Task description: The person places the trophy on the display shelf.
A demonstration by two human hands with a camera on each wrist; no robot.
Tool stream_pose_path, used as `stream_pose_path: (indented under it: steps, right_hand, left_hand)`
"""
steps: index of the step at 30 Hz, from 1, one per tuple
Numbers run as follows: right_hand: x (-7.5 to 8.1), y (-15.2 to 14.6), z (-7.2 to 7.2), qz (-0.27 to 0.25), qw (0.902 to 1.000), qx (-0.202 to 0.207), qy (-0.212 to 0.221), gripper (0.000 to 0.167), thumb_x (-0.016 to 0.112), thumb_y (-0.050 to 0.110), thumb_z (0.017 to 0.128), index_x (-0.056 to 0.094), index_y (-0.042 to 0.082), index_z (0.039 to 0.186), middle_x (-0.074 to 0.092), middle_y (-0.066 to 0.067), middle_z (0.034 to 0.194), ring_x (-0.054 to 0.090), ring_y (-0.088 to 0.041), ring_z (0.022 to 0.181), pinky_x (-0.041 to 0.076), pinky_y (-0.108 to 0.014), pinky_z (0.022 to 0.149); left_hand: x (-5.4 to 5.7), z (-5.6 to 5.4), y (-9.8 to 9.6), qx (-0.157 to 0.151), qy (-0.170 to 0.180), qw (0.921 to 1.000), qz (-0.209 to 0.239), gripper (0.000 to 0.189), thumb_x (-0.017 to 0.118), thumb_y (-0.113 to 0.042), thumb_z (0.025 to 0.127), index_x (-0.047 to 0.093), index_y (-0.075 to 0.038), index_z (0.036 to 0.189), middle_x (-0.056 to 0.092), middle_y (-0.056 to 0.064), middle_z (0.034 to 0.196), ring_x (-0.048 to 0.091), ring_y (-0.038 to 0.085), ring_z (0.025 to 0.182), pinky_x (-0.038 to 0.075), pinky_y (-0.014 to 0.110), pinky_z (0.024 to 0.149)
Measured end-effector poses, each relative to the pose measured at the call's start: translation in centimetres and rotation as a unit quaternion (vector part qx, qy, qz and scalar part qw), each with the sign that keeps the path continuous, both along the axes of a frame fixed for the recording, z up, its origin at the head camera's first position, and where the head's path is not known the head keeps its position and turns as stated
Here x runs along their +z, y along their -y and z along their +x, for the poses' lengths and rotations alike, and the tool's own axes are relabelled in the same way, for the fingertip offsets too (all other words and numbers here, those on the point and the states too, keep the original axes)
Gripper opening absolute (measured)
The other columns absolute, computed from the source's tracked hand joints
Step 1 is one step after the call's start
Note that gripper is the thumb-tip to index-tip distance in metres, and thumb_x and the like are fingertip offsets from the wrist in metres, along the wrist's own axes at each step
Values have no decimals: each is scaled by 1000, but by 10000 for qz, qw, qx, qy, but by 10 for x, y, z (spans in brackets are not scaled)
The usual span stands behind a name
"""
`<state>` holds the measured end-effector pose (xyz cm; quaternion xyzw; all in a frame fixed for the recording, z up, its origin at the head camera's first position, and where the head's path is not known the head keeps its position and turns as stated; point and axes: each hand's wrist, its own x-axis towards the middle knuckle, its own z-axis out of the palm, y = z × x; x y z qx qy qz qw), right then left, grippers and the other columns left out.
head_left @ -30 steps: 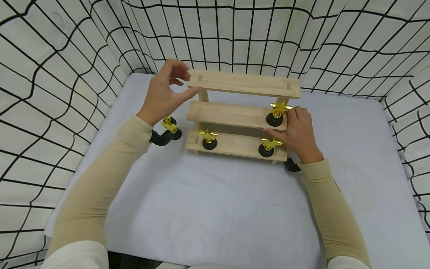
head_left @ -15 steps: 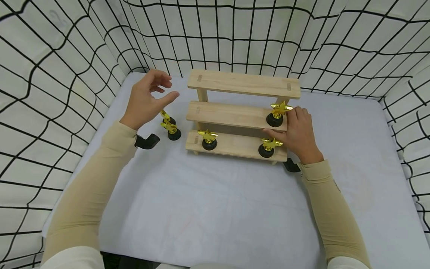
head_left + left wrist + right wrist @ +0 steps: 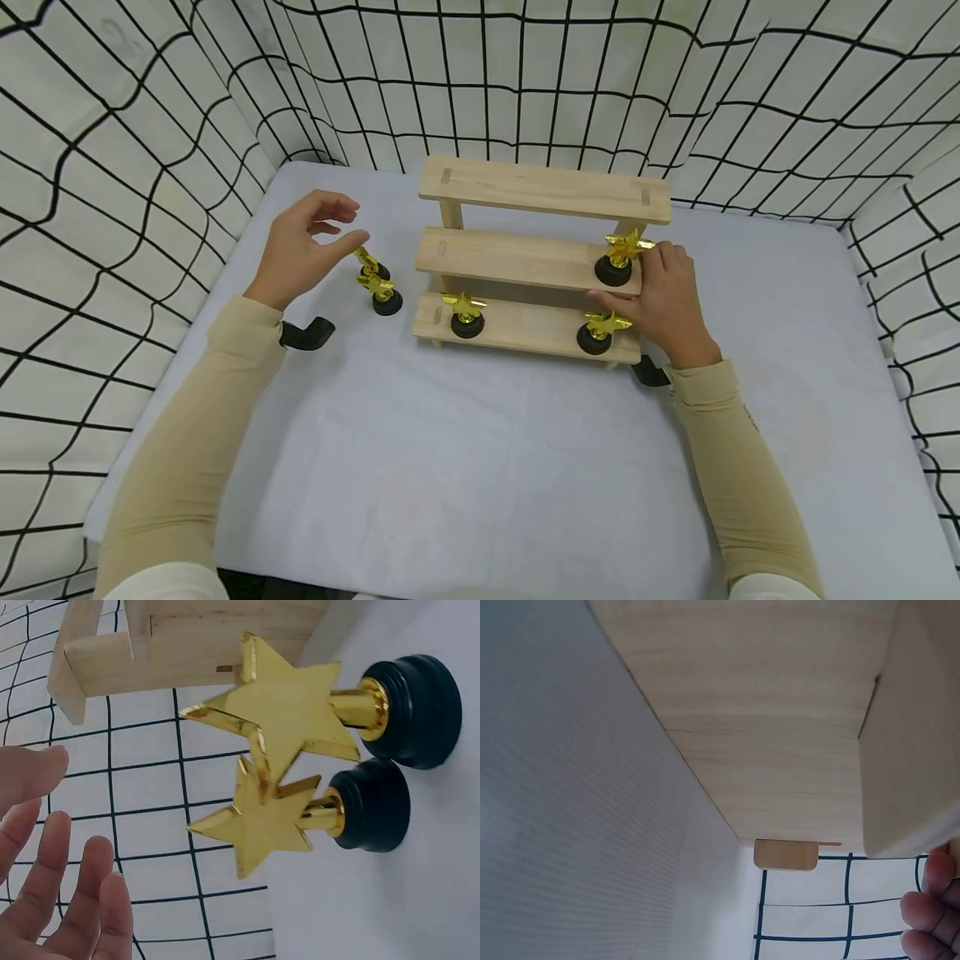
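Has brought the left hand (image 3: 303, 246) away from the end of the top board (image 3: 543, 185), down to just beside the rear loose trophy (image 3: 371, 262) and front loose trophy (image 3: 381, 292) — a shift of work, seemingly, from the wooden rack (image 3: 517, 260) to that standing pair. Holds its fingers curved and parted from the thumb, gripping nothing, touching neither trophy. Keeps the right hand (image 3: 667, 302) clasped on the rack's right end. Has the upper trophy (image 3: 615, 265) on the middle board (image 3: 480, 252), lower left trophy (image 3: 467, 318) and lower right trophy (image 3: 596, 333) on the bottom board (image 3: 528, 323).

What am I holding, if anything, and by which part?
Right hand grips the wooden rack by the right end of its middle shelf; left hand holds nothing.
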<state>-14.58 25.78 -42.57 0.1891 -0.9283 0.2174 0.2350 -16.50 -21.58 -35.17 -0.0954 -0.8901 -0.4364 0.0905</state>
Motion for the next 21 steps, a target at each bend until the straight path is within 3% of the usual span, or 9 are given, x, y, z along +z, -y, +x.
stream_pose_path:
  steps: [5, 12, 14, 18, 21]
  right_hand:
    - [-1, 0, 0, -24, 10000, 14, 13, 114, 45, 97, 77, 56, -7, 122, 52, -24, 96, 46, -41, 86, 35, -52, 77]
    - [-2, 0, 0, -21, 10000, 20, -7, 114, 45, 97, 78, 56, -8, 121, 49, -22, 91, 43, -39, 82, 31, -48, 74]
    - [-1, 0, 0, -4, 10000, 40, -64, 113, 46, 96, 78, 56, -8, 120, 48, -22, 90, 42, -39, 81, 31, -48, 74]
    - [0, 1, 0, 28, 9999, 92, -116, 112, 47, 95, 79, 56, -8, 121, 48, -23, 91, 42, -39, 81, 31, -49, 74]
    - [0, 1, 0, 2, 10000, 45, -36, 114, 46, 96, 78, 56, -8, 122, 49, -23, 92, 42, -39, 82, 31, -49, 74]
  left_hand:
    - [-14, -3, 13, 17, 167, 9998, -71, 42, 79, -21, 92, 64, -11, 131, 65, -5, 121, 56, -5, 108, 48, 15, 93]
    - [-31, -8, 27, 83, 403, 9991, -49, 47, 81, -19, 91, 62, -12, 134, 65, 8, 127, 56, -4, 109, 49, 16, 94]
    - [-34, -8, 30, 84, 474, 9988, -20, 49, 81, -18, 91, 61, -12, 135, 65, 5, 127, 56, -4, 109, 49, 15, 94]
    - [-41, -9, 37, 2, 628, 9980, 32, 52, 80, -16, 91, 58, -15, 138, 62, -12, 121, 56, -2, 112, 50, 14, 95]
    - [-47, -9, 41, -112, 780, 9968, 95, 55, 80, -16, 91, 56, -18, 141, 59, -15, 121, 56, 2, 115, 49, 14, 95]
